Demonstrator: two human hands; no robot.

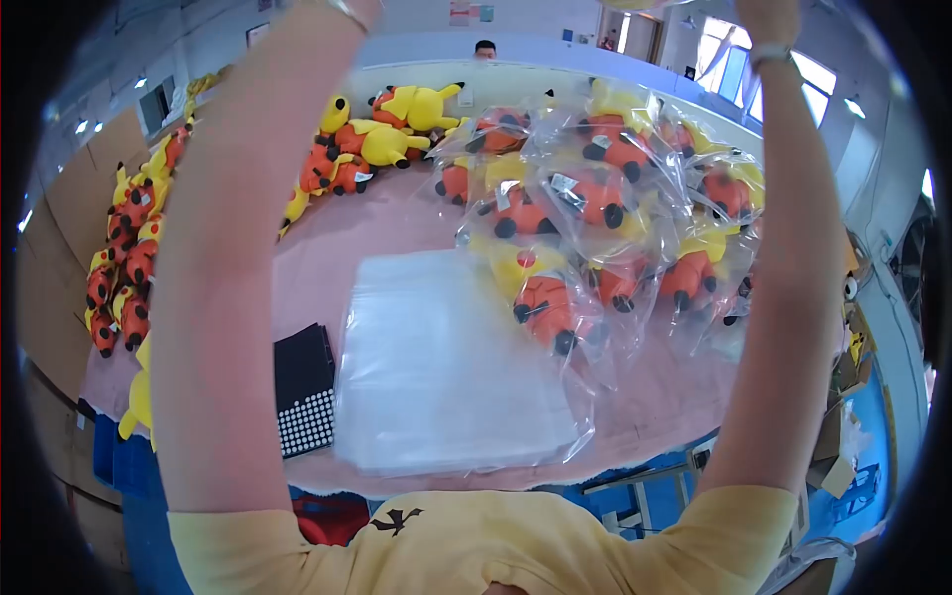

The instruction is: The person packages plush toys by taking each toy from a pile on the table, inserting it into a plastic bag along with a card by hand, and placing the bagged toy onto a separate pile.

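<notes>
Both my arms are raised toward the top of the view. Only a small part of my left hand (365,10) shows past a wristband, its fingers cut off by the upper edge. My right hand (771,18) is also partly cut off there, above a band on the wrist, and its fingers are hidden. Between the hands, a yellow thing (640,4) just enters at the top edge; whether either hand touches it cannot be seen. Below lies a stack of clear plastic bags (446,367) on the pink-covered table (327,233).
Red and yellow plush toys in clear bags (545,307) fill the table's right side. Unbagged toys lie at the back (397,144) and far left (129,258). A black item with white dots (304,392) is left of the bags. Behind the table, a person (485,50) shows.
</notes>
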